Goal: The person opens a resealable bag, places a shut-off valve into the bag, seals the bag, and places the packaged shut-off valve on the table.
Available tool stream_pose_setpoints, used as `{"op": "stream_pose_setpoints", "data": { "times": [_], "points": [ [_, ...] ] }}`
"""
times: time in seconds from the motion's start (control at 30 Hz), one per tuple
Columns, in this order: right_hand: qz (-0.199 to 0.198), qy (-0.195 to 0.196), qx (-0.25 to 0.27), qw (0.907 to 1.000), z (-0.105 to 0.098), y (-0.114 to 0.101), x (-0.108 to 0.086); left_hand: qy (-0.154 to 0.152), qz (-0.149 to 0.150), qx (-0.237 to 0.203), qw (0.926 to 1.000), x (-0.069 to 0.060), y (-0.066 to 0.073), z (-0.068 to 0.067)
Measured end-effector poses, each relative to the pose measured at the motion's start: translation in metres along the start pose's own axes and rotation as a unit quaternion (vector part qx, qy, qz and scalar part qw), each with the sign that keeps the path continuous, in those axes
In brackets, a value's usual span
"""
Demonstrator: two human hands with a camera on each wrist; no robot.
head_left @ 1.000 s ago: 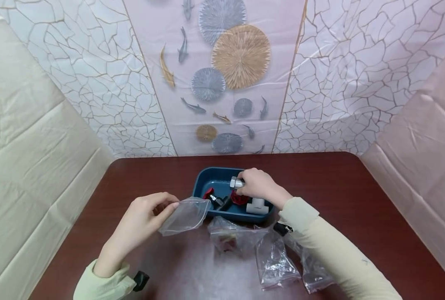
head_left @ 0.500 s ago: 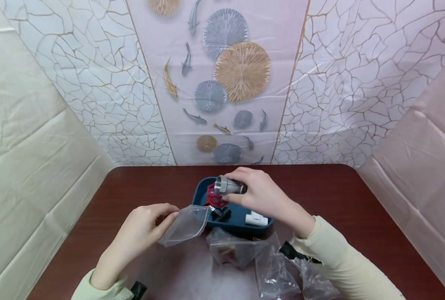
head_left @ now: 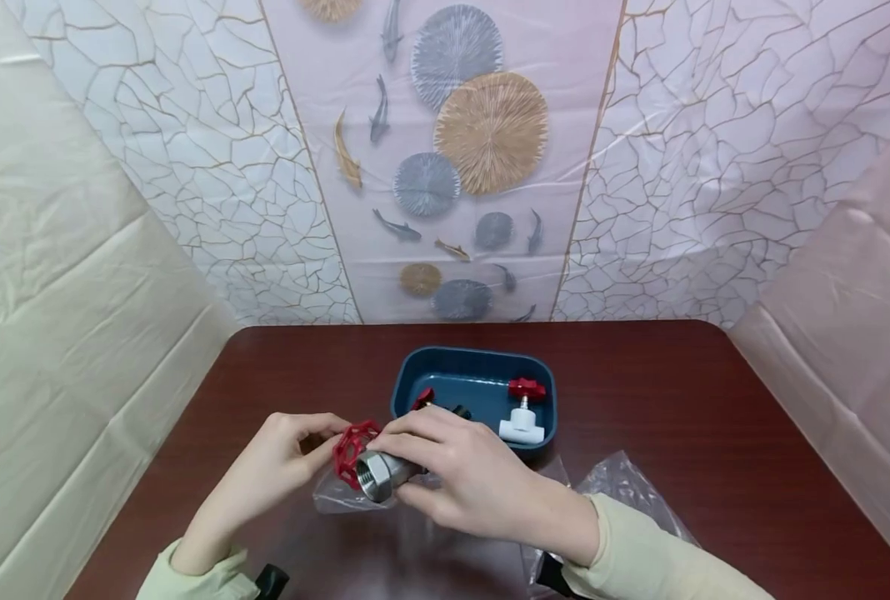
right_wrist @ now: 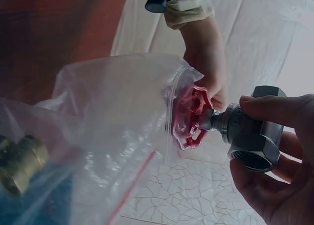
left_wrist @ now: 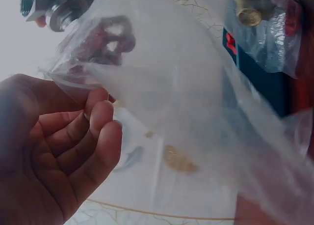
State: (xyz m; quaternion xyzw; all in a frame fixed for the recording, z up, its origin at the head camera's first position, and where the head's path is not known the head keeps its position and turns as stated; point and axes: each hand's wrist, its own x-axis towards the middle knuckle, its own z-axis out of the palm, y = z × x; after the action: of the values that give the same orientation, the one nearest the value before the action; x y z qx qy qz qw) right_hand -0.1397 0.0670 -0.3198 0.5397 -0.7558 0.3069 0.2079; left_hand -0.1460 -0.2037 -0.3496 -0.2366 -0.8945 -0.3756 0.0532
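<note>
One pinch: left hand (head_left: 283, 457) holds edge of clear plastic bag (right_wrist: 122, 87) between thumb and fingers. Just right of left hand, at bag's mouth, red handwheel (right_wrist: 191, 112) of metal valve (head_left: 387, 472). Right hand (head_left: 482, 477), fingers and thumb curled, grips valve's body. Beyond right hand on table (head_left: 302, 367), blue tray (head_left: 482, 387); white valve (head_left: 522, 423) with red handle (head_left: 527, 388) inside.

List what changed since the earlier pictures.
The right hand brought the metal valve from the blue tray leftward and closer in, its red handwheel now at the clear bag. The left hand still pinches the bag; the white valve stays in the tray.
</note>
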Motion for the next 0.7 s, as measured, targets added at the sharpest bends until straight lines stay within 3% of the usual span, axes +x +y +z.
{"op": "stream_pose_setpoints", "data": {
  "times": [0.13,0.23,0.33,0.57,0.7],
  "points": [
    [0.001,-0.025,-0.007,0.9997,0.007,-0.002,-0.004,0.002,-0.020,-0.003,0.9998,-0.002,-0.005,0.002],
    [-0.020,-0.047,-0.034,0.9981,0.015,-0.002,-0.006,0.005,-0.027,0.004,0.9996,-0.003,-0.004,0.004],
    [-0.038,-0.059,-0.066,0.9953,0.024,-0.001,-0.007,-0.004,-0.010,0.012,0.9999,-0.001,0.001,0.007],
    [-0.046,-0.075,-0.141,0.9861,0.046,0.005,-0.015,-0.049,0.064,0.045,0.9957,-0.001,0.011,0.021],
    [-0.069,-0.105,-0.137,0.9826,0.058,0.004,-0.022,-0.073,0.080,0.040,0.9934,-0.009,0.009,0.028]
  ]
}}
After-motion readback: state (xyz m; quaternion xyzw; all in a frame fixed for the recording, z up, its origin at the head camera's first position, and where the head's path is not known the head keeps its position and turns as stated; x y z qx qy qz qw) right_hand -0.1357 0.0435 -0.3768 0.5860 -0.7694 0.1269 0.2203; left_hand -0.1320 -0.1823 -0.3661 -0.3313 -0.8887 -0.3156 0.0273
